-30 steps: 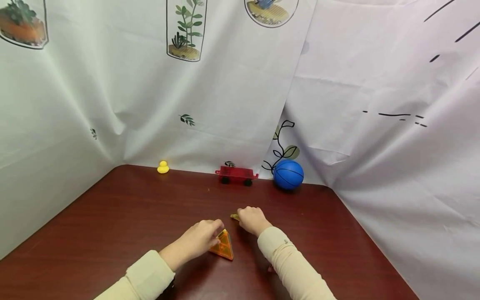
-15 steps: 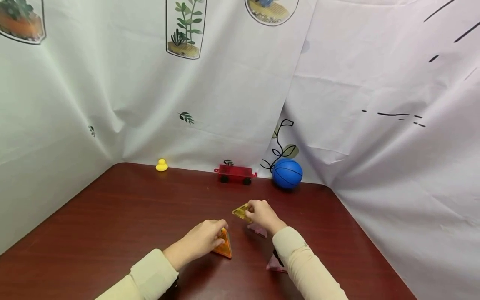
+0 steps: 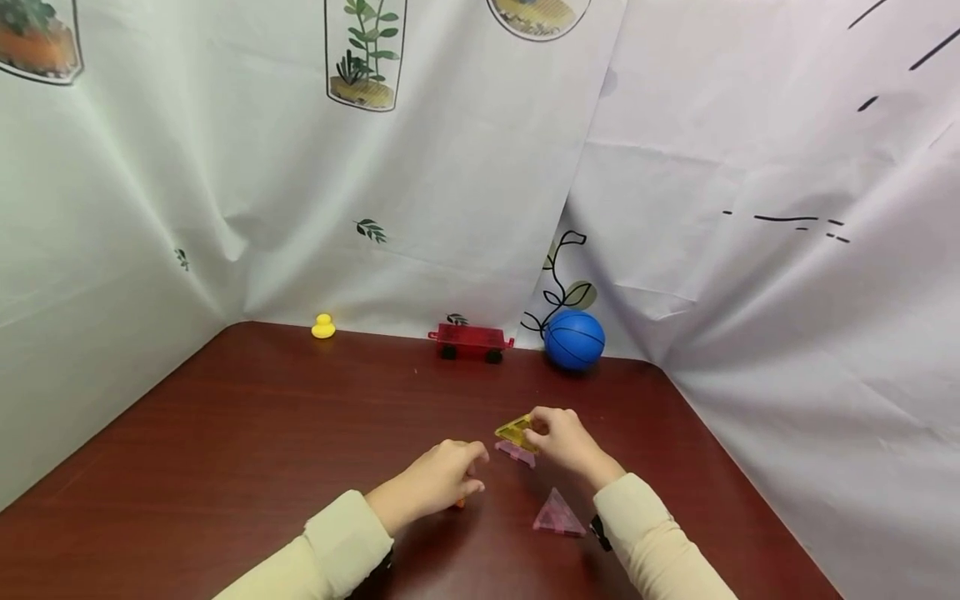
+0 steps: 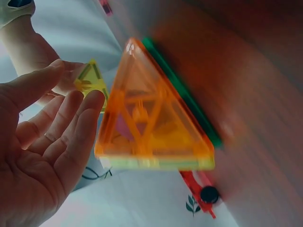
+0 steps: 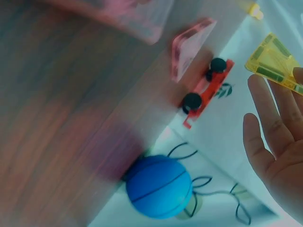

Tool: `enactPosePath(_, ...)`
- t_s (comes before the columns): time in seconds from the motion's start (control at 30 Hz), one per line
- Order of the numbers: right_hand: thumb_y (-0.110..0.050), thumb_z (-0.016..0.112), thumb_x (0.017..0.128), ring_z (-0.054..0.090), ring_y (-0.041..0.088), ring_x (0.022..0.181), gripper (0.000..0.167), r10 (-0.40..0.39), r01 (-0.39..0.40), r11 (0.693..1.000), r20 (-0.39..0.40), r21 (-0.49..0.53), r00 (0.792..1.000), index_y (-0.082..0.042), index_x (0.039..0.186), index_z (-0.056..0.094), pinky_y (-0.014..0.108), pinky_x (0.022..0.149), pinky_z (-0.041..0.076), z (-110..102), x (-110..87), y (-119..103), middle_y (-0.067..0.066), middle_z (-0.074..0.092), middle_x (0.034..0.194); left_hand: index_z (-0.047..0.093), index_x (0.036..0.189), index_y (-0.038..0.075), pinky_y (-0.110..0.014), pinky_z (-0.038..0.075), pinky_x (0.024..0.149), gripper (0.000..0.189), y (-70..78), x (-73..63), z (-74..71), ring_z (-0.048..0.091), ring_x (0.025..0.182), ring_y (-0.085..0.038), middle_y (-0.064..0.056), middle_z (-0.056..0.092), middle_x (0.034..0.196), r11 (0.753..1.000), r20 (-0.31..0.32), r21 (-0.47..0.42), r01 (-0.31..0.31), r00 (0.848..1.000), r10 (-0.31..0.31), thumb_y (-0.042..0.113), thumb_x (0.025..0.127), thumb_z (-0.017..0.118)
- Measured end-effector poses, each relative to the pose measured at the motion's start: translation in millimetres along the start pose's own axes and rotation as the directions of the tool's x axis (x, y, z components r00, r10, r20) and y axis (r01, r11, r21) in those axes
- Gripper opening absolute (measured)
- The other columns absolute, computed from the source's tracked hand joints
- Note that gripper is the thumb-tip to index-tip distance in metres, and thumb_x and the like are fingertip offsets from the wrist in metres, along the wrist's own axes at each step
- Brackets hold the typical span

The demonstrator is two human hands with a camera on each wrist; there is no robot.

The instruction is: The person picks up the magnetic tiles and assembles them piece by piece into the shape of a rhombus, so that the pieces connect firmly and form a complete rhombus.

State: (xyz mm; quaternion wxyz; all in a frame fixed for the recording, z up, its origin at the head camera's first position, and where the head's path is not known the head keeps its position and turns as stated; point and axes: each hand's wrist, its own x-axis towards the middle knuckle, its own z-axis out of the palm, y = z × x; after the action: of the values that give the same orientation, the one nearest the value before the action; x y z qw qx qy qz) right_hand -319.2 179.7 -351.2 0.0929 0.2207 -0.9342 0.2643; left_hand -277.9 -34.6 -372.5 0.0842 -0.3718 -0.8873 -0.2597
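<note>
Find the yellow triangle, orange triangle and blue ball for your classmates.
Yellow triangle point(image 5: 273, 58), right wrist view, middle of its visible face.
Orange triangle point(image 4: 148, 116), left wrist view, middle of its face.
Blue ball point(image 3: 574, 341), head view, middle of its visible side.

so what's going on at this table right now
A person is handling see-through toy triangles with both hands. The right hand pinches a yellow triangle. The left hand is open beside an orange triangle, with a green piece right alongside it. One pink triangle is near the right wrist, and another pink one is farther back. A yellow duck, red wagon and blue ball stand along the back of the table.
</note>
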Motion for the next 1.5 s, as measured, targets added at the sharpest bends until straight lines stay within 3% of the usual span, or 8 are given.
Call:
enactPosePath(0.27,-0.010,0.064,0.078,0.050,0.007,0.057,0.004,-0.021,0.021,1.000,0.004,-0.021,1.000,-0.008,0.078,0.060,0.021,0.050,0.042,-14.2,-21.6,14.8,-0.005,0.056,0.067,0.058,0.089,0.007,-0.021,0.042,0.055,0.024,8.9,13.9,13.2,0.051,0.059,-0.002,0.008,0.053,0.064,0.998,0.016,0.069,0.010,1.000,-0.011,0.017,0.072,0.071)
enactPosePath(0.43,-0.010,0.064,0.078,0.049,0.005,0.057,0.004,-0.030,0.031,0.999,0.019,-0.032,0.999,-0.007,0.079,0.062,0.020,0.050,0.042,-20.5,-33.3,17.3,-0.006,0.057,0.067,0.058,0.088,0.007,-0.022,0.042,0.055,0.024,18.0,20.8,19.0,0.051,0.058,-0.003,0.008,0.052,0.062,0.995,0.052,0.071,0.065,0.996,-0.069,0.018,0.072,0.071)
enactPosePath(0.6,-0.009,0.065,0.077,0.048,0.005,0.056,0.004,-0.036,0.037,0.999,0.036,-0.033,0.999,-0.008,0.080,0.063,0.020,0.049,0.042,-27.3,-44.1,18.4,-0.006,0.056,0.067,0.060,0.085,0.009,-0.024,0.042,0.053,0.022,23.5,30.4,26.7,0.052,0.060,-0.006,0.005,0.056,0.067,0.988,0.055,0.099,0.118,0.991,-0.124,0.020,0.070,0.072)
enactPosePath(0.9,-0.009,0.065,0.075,0.044,0.003,0.055,0.009,-0.047,0.050,0.998,0.092,-0.029,0.995,-0.012,0.072,0.057,0.021,0.047,0.040,-32.7,-65.3,29.3,-0.009,0.052,0.064,0.062,0.081,0.012,-0.028,0.044,0.059,0.022,31.6,45.7,38.9,0.056,0.071,-0.012,0.005,0.058,0.074,0.980,0.101,0.146,0.135,0.983,-0.151,0.024,0.066,0.075)
enactPosePath(1.3,-0.013,0.063,0.077,0.041,-0.003,0.050,0.008,-0.128,0.116,0.991,0.230,0.064,0.965,-0.018,0.072,0.061,0.019,0.045,0.037,-34.3,-85.7,34.8,-0.016,0.051,0.058,0.057,0.061,0.016,-0.025,0.040,0.049,0.023,43.7,57.3,50.1,0.049,0.056,-0.007,0.008,0.052,0.061,0.972,0.167,0.172,0.162,0.967,-0.191,0.025,0.060,0.078)
enactPosePath(1.5,-0.014,0.064,0.078,0.046,-0.004,0.056,0.003,-0.168,0.144,0.984,0.267,0.107,0.949,-0.014,0.075,0.065,0.018,0.049,0.040,-29.7,-89.8,33.7,-0.017,0.056,0.064,0.054,0.052,0.017,-0.025,0.039,0.046,0.027,49.3,60.1,54.9,0.046,0.050,-0.007,0.009,0.048,0.053,0.963,0.194,0.200,0.178,0.957,-0.217,0.024,0.059,0.079)
